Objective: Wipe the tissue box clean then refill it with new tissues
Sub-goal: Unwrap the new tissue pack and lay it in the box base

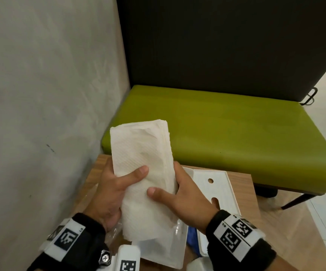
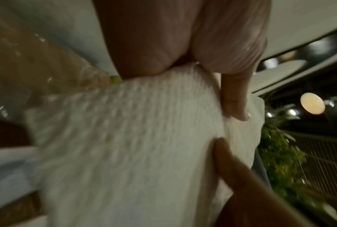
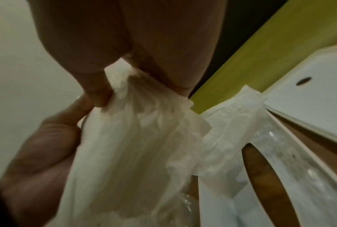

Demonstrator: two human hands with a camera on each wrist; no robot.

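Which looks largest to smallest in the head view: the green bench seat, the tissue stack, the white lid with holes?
1. green bench seat
2. tissue stack, held up near the camera, so it looks inflated
3. white lid with holes, partly hidden by the right hand

Dim, even indoor light (wrist views blurred, edges warped)

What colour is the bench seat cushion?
Yellow-green; the bench seat cushion shows best in the head view.
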